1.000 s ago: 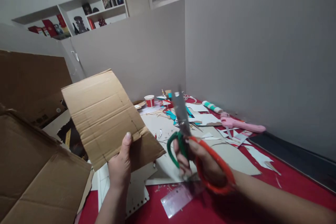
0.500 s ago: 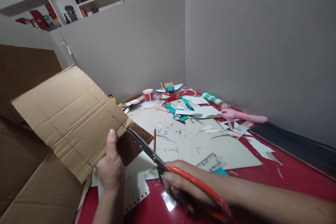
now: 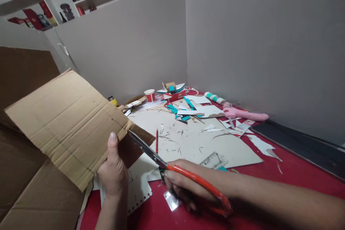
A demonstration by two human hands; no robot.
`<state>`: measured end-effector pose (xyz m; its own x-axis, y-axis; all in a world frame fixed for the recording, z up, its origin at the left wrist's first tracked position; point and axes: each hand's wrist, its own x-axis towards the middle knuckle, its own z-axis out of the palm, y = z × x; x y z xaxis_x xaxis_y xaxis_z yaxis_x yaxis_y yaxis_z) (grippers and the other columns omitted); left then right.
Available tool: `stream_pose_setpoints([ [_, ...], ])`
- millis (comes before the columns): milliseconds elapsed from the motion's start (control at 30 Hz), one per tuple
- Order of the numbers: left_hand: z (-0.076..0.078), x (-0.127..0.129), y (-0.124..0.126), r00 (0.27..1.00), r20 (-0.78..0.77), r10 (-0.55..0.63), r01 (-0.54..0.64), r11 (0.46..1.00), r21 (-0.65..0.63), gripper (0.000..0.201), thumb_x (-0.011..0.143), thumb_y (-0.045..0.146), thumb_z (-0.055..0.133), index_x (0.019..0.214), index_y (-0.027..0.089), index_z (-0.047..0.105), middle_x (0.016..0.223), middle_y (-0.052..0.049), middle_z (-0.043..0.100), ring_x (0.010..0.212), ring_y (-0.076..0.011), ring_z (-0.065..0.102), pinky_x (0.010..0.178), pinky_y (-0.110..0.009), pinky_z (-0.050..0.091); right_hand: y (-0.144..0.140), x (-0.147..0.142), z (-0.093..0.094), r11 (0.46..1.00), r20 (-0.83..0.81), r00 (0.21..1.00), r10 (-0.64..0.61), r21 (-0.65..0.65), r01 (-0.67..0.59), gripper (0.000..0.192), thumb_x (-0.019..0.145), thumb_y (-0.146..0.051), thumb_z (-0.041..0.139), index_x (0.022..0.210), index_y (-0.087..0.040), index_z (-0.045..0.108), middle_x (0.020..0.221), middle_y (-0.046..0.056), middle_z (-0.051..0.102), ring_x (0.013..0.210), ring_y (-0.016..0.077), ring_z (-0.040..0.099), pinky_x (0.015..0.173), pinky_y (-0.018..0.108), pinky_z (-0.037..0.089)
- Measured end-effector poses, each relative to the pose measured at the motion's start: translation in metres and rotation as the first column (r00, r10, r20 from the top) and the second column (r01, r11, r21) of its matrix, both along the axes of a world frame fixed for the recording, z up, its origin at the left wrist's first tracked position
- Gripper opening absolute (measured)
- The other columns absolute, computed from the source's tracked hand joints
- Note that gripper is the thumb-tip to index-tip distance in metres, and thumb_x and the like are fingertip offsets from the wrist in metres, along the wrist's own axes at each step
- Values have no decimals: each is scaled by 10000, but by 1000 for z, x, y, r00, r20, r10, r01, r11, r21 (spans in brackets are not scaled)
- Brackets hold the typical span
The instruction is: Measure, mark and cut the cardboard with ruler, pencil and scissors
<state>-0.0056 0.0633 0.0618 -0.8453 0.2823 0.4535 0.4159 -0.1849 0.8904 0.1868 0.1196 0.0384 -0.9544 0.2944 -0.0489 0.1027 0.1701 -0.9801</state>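
Hidden: the lower loop of the scissors [image 3: 172,167] and most of the right hand's fingers [image 3: 188,206] lie in shadow under the palm; whether a green grip is there cannot be made out. The blade tips vanish behind the edge of the cardboard flap [image 3: 67,122]. The flap's left corner runs close to the frame edge, and the big carton [image 3: 29,194] below it is cut off at left and bottom.
Left hand: the left hand [image 3: 113,172] pinches the flap at its lower right edge, thumb flat on the front face, the other fingers out of sight behind it, closed on the card.
Right hand: the right hand [image 3: 188,188] is wrapped round the orange handle [image 3: 199,183], closed on the scissors; the blades stand slightly apart at the flap's right edge.
Flap position: held up tilted over the left side of the desk [image 3: 269,183], above the carton.
Desk: a grey board [image 3: 196,143] strewn with scraps, a red pencil [image 3: 156,140] on it, a clear ruler [image 3: 214,160] near the right wrist.
Far end: a paper cup [image 3: 150,95], a glue stick [image 3: 214,97] and a pink glue gun [image 3: 244,114], small and hard to read.
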Motion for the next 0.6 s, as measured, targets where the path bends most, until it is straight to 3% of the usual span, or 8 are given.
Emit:
stream_pose_setpoints([
  [67, -1, 3, 2, 990, -44, 131, -127, 989, 70, 570, 795, 570, 715, 1216, 187, 685, 1403, -87, 623, 1317, -284, 549, 1176, -425, 357, 1, 0, -2, 1000, -11, 1000, 6, -5, -6, 778, 818, -893, 256, 760, -168, 531, 496, -32, 485, 441, 100, 474, 477, 230, 422],
  [267, 3, 7, 3, 976, -138, 169, -155, 982, 107, 599, 816, 542, 707, 1236, 117, 661, 1372, -136, 639, 1288, -268, 575, 1160, -402, 381, 4, 1, -5, 998, -56, 998, 19, -58, -22, 757, 852, -856, 296, 829, -146, 559, 512, -29, 496, 455, 100, 478, 523, 251, 446],
  [467, 2, 8, 5, 930, -282, 235, -189, 965, 182, 538, 815, 496, 723, 1172, 97, 670, 1331, -159, 661, 1267, -282, 588, 1141, -421, 395, 3, 1, -5, 964, -76, 996, 42, -259, -60, 729, 829, -855, 375, 855, -152, 564, 560, -51, 474, 459, 97, 494, 515, 260, 488],
  [533, 1, 12, 3, 937, -268, 225, -188, 970, 155, 551, 816, 503, 717, 1178, 90, 668, 1344, -167, 650, 1264, -287, 588, 1149, -426, 383, 2, 0, -6, 959, -91, 995, 37, -276, -61, 724, 839, -845, 374, 847, -148, 570, 554, -51, 472, 456, 95, 490, 521, 263, 492],
  [600, 1, 19, 1, 971, -215, 104, -90, 993, 76, 570, 836, 521, 685, 1223, 104, 647, 1397, -160, 612, 1314, -277, 544, 1183, -418, 329, 1, -2, -8, 969, -105, 994, -13, -245, -13, 738, 823, -858, 383, 845, -145, 570, 556, -45, 482, 455, 95, 488, 500, 255, 476],
])
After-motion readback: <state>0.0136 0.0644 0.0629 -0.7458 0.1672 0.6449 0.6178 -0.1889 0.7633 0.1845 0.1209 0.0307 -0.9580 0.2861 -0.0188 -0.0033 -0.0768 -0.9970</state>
